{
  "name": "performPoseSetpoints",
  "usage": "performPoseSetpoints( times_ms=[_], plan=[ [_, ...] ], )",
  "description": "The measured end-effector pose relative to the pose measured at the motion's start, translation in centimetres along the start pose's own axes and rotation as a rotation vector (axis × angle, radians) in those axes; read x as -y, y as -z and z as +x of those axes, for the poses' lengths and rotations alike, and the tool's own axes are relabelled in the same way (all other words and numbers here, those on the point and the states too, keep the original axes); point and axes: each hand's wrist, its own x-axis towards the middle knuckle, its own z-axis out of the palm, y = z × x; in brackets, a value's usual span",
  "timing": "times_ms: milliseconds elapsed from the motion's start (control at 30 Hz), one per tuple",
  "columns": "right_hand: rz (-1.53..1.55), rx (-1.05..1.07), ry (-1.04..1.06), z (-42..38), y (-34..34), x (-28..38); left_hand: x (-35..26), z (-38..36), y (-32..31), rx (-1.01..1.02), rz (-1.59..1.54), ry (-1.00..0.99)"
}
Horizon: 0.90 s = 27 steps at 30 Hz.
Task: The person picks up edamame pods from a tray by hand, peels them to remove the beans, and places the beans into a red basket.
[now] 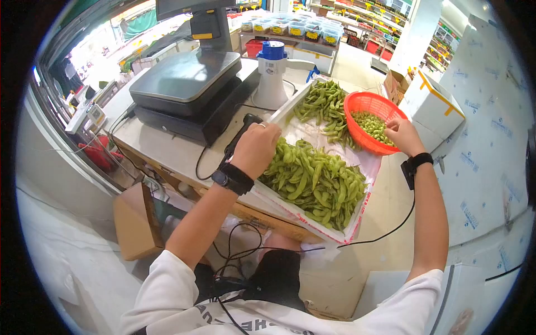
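My left hand point(258, 148) is closed at the left edge of a white foam tray point(279, 204), beside a large pile of green bean pods point(321, 181). Its fingertips are mostly hidden, and so is anything they hold. A second, darker heap of pods point(328, 106) lies at the tray's far end. On the tray's right side rests a red plastic basket point(373, 143) with shelled green beans point(371, 124) inside. My right hand point(403, 135) is over the basket's right rim, its fingers pinched together; whatever is between them is too small to make out.
Left of the tray stand a weighing scale point(187, 75) and a white and blue megaphone point(271, 78). A white foam box point(432, 103) is beyond the basket on the right. An open cardboard box point(134, 223) sits low at the left. A black cable point(379, 239) runs from my right wrist.
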Motion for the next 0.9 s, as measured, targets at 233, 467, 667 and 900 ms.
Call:
performPoseSetpoints(
  times_ms=[233,467,667,900],
  plan=[
    [-0.065,0.064,0.203,1.5,2.0,5.5,-4.5,-4.8,6.5,-0.054,-0.450,-0.002],
    [-0.359,0.128,0.526,9.0,-3.0,13.3,-4.7,-13.4,9.6,0.141,-0.693,0.025],
    [-0.840,0.209,0.359,12.1,-11.5,14.7,-3.1,-20.0,10.4,0.229,-0.749,0.317],
    [-0.945,0.137,0.073,13.4,-16.5,14.4,-2.0,-22.6,9.7,0.179,-0.772,0.588]
  ],
)
